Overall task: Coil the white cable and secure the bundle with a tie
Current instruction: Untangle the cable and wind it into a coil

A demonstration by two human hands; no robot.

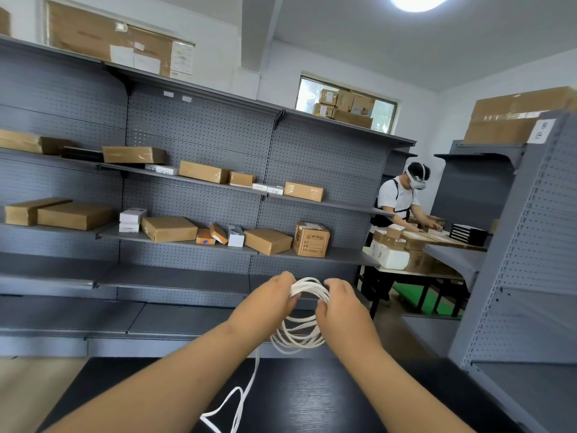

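Black table (343, 395) fills the bottom of the view, w/ both bare forearms reaching out over it. Loose tail of the white cable (299, 335) lies on the tabletop between the forearms, making a small loop near the bottom edge, then rises straight up to the coil.

Coil is held in the air over the table's far edge, several rough turns hanging down between the 2 hands. L hand (268, 301) grips the top of the bundle on its left side, fingers curled round the strands. R hand (340, 307) grips the same top stretch just to the right, fingers curled over the strands too, thumb side toward the camera. Hands are close together, w/ a short run of bunched cable showing between them. Lower turns sag apart and aren't lined up.

Behind: grey pegboard shelving (199, 142) runs along the wall, w/ brown cardboard boxes (168, 229) and a few small white ones on the mid shelves. More boxes sit on the top shelf and in front of a window (346, 103). Another grey shelf unit (530, 245) stands at right, close by. Far right rear, a second person (399, 198) in a white T-shirt w/ a headset bends over a bench covered in boxes. Round ceiling light (415, 1) is lit at the top.
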